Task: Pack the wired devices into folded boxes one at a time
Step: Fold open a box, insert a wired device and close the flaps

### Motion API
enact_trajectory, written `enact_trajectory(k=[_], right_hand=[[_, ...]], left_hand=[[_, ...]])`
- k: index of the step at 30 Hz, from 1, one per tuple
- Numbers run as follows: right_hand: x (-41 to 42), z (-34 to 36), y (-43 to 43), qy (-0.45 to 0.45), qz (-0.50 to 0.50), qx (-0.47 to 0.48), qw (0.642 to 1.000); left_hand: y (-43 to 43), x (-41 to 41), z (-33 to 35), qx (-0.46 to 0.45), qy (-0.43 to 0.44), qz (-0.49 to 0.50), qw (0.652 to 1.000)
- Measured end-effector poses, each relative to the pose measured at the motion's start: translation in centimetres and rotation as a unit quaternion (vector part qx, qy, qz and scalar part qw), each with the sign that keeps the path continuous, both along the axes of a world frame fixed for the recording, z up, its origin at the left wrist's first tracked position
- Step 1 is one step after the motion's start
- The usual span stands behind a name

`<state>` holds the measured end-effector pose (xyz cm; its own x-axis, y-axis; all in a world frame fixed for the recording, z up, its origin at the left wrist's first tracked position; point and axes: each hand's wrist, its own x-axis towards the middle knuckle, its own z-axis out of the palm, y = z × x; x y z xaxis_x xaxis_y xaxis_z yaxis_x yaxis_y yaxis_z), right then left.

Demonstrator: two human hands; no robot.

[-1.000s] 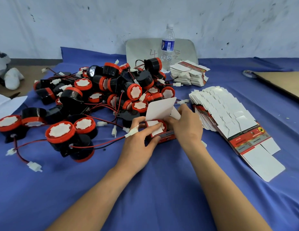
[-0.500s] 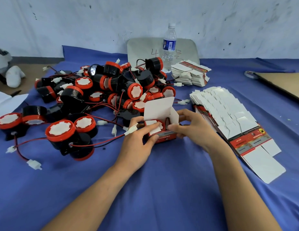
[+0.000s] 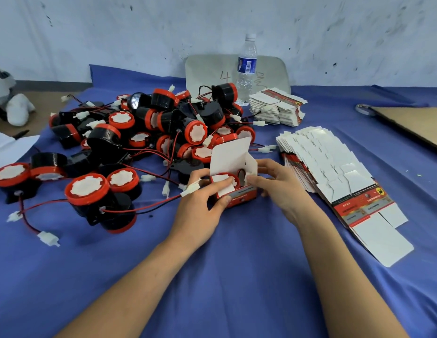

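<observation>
A small red box (image 3: 242, 196) stands on the blue cloth with its white lid flap (image 3: 231, 153) up. Inside it sits a red-and-black wired device (image 3: 233, 179). My left hand (image 3: 200, 206) grips the box's left side, its fingers pressing a white side flap down over the device. My right hand (image 3: 276, 184) pinches the right side flap. A pile of red-capped black devices (image 3: 149, 140) with red and black wires lies to the left and behind. A fanned row of flat boxes (image 3: 334, 176) lies to the right.
A water bottle (image 3: 246, 69) stands at the back before a grey board (image 3: 207, 71). A second stack of flat boxes (image 3: 277, 106) lies beside it. Brown cardboard (image 3: 412, 123) is at the far right. Loose white connectors (image 3: 48, 237) trail from wires at the left.
My right hand came off the top of the box and moved to its right side flap. The lid flap now stands fully upright. My left hand stayed on the box.
</observation>
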<state>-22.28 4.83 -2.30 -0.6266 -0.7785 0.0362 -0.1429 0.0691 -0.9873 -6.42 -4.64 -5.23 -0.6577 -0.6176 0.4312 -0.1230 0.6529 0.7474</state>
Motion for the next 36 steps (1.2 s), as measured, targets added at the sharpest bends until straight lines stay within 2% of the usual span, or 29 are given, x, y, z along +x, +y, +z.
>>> enact_trajectory(k=[2,6,12,17,21,26,30,33,36], right_hand=[[0.6,-0.3,-0.6,-0.008,-0.033,-0.021,0.999],[1.8,-0.9,-1.5,0.066,-0.117,-0.023,0.991],[2.4,-1.2,-2.1,0.112,-0.177,-0.027,0.977],[2.1,-0.9,-1.6,0.128,-0.130,-0.015,0.983],[0.7,-0.5,-0.7,0.055,-0.022,-0.025,0.998],[0.8,-0.8,-0.8,0.013,-0.010,-0.043,0.999],[1.2,-0.6,-0.9,0.067,0.016,-0.052,0.996],[1.3,-0.3,-0.7,0.142,0.027,-0.039,0.989],[1.7,0.2,-0.4,0.231,0.059,-0.015,0.971]], left_hand=[[0.1,0.0,0.1,-0.006,-0.005,-0.003,1.000],[0.4,0.0,0.2,-0.019,-0.012,-0.007,1.000],[0.3,-0.1,0.2,-0.009,-0.020,0.008,1.000],[0.2,-0.1,0.1,0.002,-0.015,0.010,1.000],[0.0,0.1,0.1,0.002,-0.008,0.013,1.000],[0.2,0.1,0.3,-0.022,0.000,0.008,1.000],[0.6,0.1,0.1,-0.170,-0.030,0.070,0.983],[0.7,0.4,0.5,-0.148,-0.068,0.034,0.986],[0.6,0.6,0.9,-0.128,-0.044,0.001,0.991]])
